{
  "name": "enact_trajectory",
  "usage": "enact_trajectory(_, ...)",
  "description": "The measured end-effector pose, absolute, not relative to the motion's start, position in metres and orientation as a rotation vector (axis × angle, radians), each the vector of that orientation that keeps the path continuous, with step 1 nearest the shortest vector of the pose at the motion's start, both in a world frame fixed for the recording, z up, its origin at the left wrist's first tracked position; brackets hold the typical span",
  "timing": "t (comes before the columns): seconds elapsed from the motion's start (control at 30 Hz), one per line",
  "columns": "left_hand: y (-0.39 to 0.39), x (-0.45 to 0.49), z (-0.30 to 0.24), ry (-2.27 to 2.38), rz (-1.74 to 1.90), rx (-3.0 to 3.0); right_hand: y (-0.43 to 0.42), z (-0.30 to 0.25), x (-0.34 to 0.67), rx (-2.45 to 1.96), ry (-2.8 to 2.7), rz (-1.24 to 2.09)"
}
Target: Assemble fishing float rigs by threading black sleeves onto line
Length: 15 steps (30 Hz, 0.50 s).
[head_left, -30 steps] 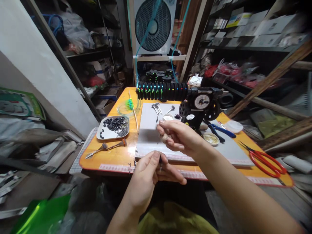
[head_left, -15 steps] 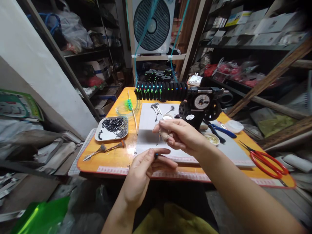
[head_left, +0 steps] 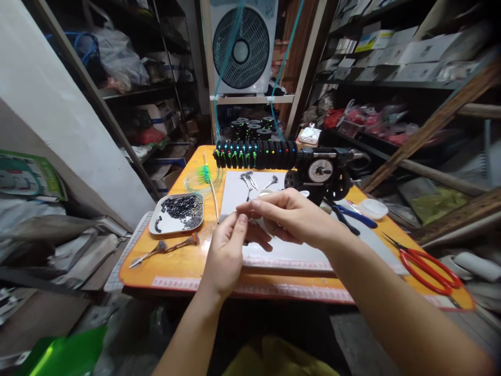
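Above the near edge of a white board (head_left: 235,183), my two hands meet at the fingertips. My left hand (head_left: 230,248) is closed in a pinch, with a small dark bit partly showing by its fingers. My right hand (head_left: 291,216) pinches just over the left thumb, its other fingers curled. Whatever lies between the fingertips is too small or hidden to name. Behind the hands stands a black geared device with a dial (head_left: 321,171), carrying a row of black spools (head_left: 256,155) with coloured beads and green threads. Thin tools with grey bristly tips (head_left: 247,179) lie on the board.
On the orange table (head_left: 133,271), a white tray (head_left: 156,227) of small black tubes stands left. Two bristle-tipped sticks (head_left: 162,248) lie before it, a green-tufted wooden stick (head_left: 214,198) beside it. Blue-handled pliers (head_left: 358,215) and red scissors (head_left: 428,271) lie right. Shelves flank the table.
My hands have come together: the left rose and the right shifted slightly left, so their fingertips now meet. My left fingers closed from a looser spread. The view tilted up slightly.
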State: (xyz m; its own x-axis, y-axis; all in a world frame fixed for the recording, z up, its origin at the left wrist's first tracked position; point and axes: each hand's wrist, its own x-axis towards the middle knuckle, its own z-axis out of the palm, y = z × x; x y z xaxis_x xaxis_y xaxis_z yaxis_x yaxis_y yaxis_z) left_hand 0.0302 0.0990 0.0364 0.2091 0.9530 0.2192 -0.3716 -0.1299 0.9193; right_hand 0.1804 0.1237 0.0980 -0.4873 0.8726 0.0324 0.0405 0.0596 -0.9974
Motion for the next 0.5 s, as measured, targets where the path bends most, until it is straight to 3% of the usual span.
enact_trajectory(0.5,0.096,0.025,0.035,0.602,1.244,1.063,0.135,0.080,0.175,-0.804,-1.399,1.839)
